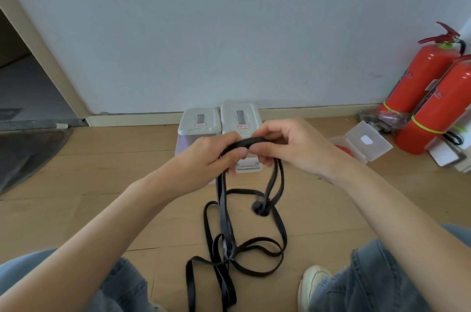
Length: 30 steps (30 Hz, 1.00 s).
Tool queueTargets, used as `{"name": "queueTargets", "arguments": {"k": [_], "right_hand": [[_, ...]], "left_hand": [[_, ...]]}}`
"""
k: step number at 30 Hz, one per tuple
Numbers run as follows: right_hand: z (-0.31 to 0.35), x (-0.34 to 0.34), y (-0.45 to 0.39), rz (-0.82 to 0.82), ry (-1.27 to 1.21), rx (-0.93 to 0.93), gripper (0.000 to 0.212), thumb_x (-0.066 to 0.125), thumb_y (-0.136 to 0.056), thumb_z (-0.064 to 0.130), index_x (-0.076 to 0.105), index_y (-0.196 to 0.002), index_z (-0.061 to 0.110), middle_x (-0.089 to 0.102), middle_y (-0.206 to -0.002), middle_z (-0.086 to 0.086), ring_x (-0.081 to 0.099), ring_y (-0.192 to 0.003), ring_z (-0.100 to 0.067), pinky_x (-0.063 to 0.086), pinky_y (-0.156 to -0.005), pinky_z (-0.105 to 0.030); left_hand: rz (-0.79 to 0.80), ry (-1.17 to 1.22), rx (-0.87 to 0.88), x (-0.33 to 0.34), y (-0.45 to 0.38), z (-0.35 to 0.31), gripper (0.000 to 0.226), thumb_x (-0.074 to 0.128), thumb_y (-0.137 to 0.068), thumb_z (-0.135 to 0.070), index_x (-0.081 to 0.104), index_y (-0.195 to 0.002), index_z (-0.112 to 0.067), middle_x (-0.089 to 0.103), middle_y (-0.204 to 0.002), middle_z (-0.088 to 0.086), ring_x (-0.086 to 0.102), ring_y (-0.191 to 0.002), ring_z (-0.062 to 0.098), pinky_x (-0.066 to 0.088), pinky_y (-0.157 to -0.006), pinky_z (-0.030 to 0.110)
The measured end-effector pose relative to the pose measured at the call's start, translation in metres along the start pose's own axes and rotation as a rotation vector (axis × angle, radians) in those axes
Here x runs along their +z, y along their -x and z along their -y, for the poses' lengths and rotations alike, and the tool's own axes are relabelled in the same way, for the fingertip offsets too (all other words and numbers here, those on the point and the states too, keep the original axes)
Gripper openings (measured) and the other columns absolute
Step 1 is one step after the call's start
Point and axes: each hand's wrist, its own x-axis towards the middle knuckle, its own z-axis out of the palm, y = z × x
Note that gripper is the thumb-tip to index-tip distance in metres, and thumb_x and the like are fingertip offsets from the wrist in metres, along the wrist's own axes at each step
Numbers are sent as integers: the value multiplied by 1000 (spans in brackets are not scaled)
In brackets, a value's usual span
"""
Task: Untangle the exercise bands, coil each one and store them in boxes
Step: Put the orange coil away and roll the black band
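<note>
Black exercise bands (244, 235) lie in tangled loops on the wooden floor between my knees, with a knot (260, 207) hanging on the right strands. Both hands hold the top of the bands up in front of two closed white boxes. My left hand (216, 153) grips the band's left part and my right hand (288, 143) pinches the same short arched stretch from the right. The left box (198, 120) and the right box (239, 114) stand side by side against the skirting board, lids shut.
An open clear plastic case (364, 142) with something red inside lies on the floor to the right. Two red fire extinguishers (428, 97) lean at the far right wall. A dark mat (28, 156) and a doorway are at the left. My shoe (312, 283) is at bottom right.
</note>
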Motion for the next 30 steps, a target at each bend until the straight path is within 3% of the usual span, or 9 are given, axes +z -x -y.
{"name": "queueTargets", "arguments": {"k": [4, 8, 11, 14, 17, 20, 23, 25, 30], "right_hand": [[4, -11, 3, -133, -100, -90, 13, 66, -77, 20, 68, -85, 11, 65, -60, 5, 58, -56, -6, 48, -59, -15], [2, -20, 5, -298, -264, -172, 9, 65, -75, 23, 69, -81, 17, 63, -59, 4, 56, -57, -8, 50, -64, -20], [2, -23, 5, -346, -351, -174, 5, 66, -80, 21, 71, -81, 19, 62, -62, 4, 55, -59, -9, 52, -72, -26], [5, -28, 4, -400, -496, -177, 8, 65, -78, 21, 71, -82, 17, 62, -64, 3, 55, -61, -10, 51, -76, -32], [6, -31, 3, -420, -575, -206, 12, 61, -78, 20, 68, -86, 14, 61, -66, 3, 56, -64, -10, 52, -77, -27], [7, -30, 4, -218, -419, -178, 20, 62, -76, 20, 68, -93, 12, 68, -74, 1, 64, -74, -11, 50, -74, -17], [7, -25, 4, 53, -315, -59, 39, 68, -74, 16, 62, -112, 13, 72, -99, -4, 67, -98, -17, 50, -83, -19], [6, -22, 3, 91, -320, 12, 53, 73, -72, 16, 55, -122, 16, 69, -110, -4, 64, -107, -17, 51, -89, -23], [3, -7, 0, 49, 59, 52, 13, 69, -81, 23, 66, -90, 14, 73, -77, -3, 68, -78, -13, 50, -85, -37]], "left_hand": [[95, -158, -131, 19, -2, 13, 15, 38, -98, -27, 47, -97, -16, 63, -90, -8, 62, -85, 13, 48, -80, 28], [68, -116, -215, 28, -1, 18, 19, 35, -99, -29, 44, -103, -13, 66, -100, 5, 64, -87, 22, 50, -82, 40], [4, -111, -155, 16, -4, 15, 15, 34, -98, -29, 44, -97, -18, 67, -98, 5, 64, -86, 14, 51, -79, 33], [-134, -88, -59, 3, -7, 6, 16, 33, -99, -22, 48, -94, -21, 65, -84, -10, 60, -75, -4, 44, -66, 13], [-412, 166, -5, -15, -11, -14, 18, 36, -98, -21, 51, -90, -28, 65, -70, -8, 62, -70, 21, 49, -66, 33], [-614, 287, 241, -39, -10, -35, 17, 37, -94, -29, 53, -92, -33, 54, -62, -14, 59, -59, 11, 53, -66, 36], [-447, 129, 197, -37, -10, -38, 15, 38, -95, -30, 53, -91, -30, 46, -57, -13, 46, -46, 4, 43, -47, 23], [-247, -101, 107, -23, -10, -32, 17, 40, -97, -25, 56, -97, -18, 44, -57, -12, 45, -48, 3, 36, -48, 15], [-39, -191, 21, -4, -8, -21, 13, 40, -97, -24, 50, -90, -19, 59, -71, -3, 57, -62, 6, 41, -59, 15]]}}
